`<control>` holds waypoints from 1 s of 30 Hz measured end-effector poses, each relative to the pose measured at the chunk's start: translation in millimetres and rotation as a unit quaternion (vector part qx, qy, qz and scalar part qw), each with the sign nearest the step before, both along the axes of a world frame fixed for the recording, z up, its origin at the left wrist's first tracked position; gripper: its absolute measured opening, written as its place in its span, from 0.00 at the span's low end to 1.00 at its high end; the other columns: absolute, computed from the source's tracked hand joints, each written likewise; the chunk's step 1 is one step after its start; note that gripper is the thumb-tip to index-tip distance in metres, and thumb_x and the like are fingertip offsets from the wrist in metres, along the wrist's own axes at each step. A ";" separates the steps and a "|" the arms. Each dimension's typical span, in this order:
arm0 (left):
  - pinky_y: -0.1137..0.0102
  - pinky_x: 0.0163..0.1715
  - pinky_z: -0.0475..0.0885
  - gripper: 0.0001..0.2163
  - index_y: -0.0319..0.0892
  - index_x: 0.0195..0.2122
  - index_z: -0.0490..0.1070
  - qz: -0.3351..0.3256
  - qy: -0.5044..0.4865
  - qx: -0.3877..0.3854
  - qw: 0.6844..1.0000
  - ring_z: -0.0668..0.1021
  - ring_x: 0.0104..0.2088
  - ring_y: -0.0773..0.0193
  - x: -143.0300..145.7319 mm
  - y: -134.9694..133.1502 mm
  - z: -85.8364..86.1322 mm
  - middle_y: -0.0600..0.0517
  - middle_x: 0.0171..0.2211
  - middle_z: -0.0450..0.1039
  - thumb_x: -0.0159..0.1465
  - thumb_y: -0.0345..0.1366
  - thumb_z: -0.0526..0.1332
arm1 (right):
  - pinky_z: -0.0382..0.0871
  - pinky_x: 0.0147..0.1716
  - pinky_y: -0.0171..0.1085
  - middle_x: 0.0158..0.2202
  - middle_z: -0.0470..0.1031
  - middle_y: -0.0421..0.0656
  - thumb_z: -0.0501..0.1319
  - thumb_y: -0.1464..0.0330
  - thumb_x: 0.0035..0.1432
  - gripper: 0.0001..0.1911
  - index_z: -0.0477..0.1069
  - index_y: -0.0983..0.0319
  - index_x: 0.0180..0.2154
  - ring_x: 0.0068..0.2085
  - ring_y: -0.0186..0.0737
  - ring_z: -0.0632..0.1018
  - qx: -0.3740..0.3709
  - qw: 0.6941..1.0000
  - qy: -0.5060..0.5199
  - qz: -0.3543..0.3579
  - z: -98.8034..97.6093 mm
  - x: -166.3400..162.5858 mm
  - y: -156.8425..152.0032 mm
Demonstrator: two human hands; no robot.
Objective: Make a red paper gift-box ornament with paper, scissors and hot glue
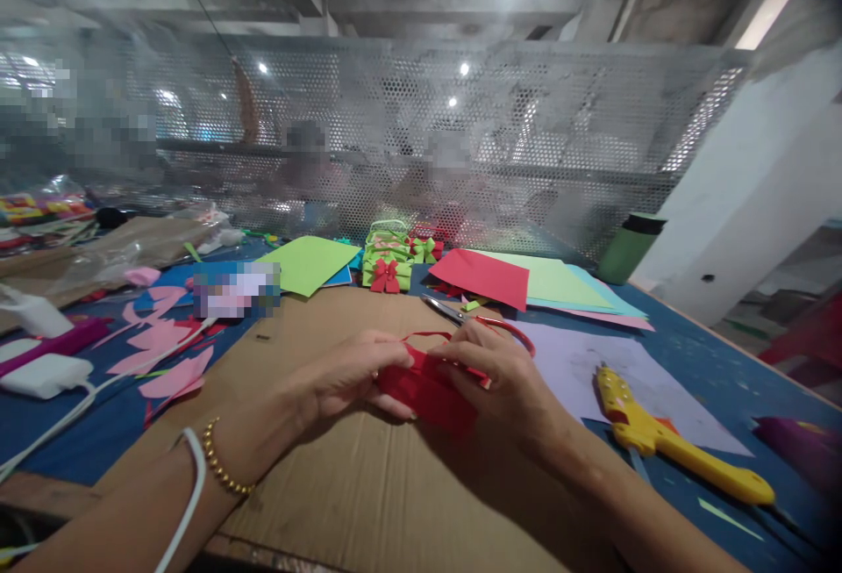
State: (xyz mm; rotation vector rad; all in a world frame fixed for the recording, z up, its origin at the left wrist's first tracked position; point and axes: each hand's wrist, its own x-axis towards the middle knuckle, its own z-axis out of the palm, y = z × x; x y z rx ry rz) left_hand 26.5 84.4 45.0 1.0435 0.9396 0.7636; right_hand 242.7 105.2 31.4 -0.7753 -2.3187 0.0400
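Observation:
Over the middle of a brown cardboard sheet (pixel 342 485), both hands grip a small red bag (pixel 427 393) that looks made of foam or felt, with a thin looped handle at its top. My left hand (pixel 372 371) pinches its left side, thumb in front and fingers underneath. On the other side, my right hand (pixel 503 371) has its fingers closed on the upper right edge, hiding part of it. Just behind the right hand lie scissors (pixel 451 310) with red handles, blades pointing left. A yellow glue gun (pixel 671 446) rests to the right on a lilac sheet (pixel 579 362) and the blue table.
Small green bags with bows (pixel 388 261) stand at the back. Beside them lie a green sheet (pixel 312 264) and a red sheet (pixel 483 275). Pink cut pieces (pixel 154 340), white chargers (pixel 46 367) and cables occupy the left. A green bottle (pixel 628 248) stands back right, before a perforated metal screen (pixel 395 99).

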 end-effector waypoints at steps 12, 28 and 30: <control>0.65 0.30 0.81 0.10 0.38 0.38 0.75 -0.008 -0.020 0.003 1.000 0.78 0.35 0.61 -1.4 -0.2 2.7 0.49 0.35 0.75 0.55 0.35 0.66 | 0.65 0.35 0.40 0.34 0.72 0.45 0.56 0.71 0.67 0.11 0.78 0.61 0.38 0.36 0.40 0.70 -0.021 0.998 -0.034 0.038 12.8 -3.3 -11.9; 0.63 0.31 0.79 0.16 0.38 0.41 0.77 -0.031 -0.004 0.002 0.999 0.82 0.30 0.59 -2.7 2.6 -3.3 0.43 0.38 0.79 0.62 0.46 0.63 | 0.67 0.36 0.39 0.36 0.75 0.44 0.57 0.73 0.66 0.10 0.78 0.59 0.40 0.38 0.39 0.74 -0.037 0.998 -0.013 0.058 9.4 -0.2 -6.1; 0.64 0.30 0.79 0.18 0.37 0.41 0.77 -0.034 -0.006 0.010 0.999 0.82 0.30 0.60 -3.4 3.6 -5.0 0.43 0.38 0.80 0.63 0.49 0.63 | 0.66 0.35 0.40 0.36 0.75 0.44 0.57 0.74 0.66 0.11 0.78 0.59 0.41 0.37 0.39 0.73 -0.015 0.998 -0.020 0.064 9.4 -0.8 -6.9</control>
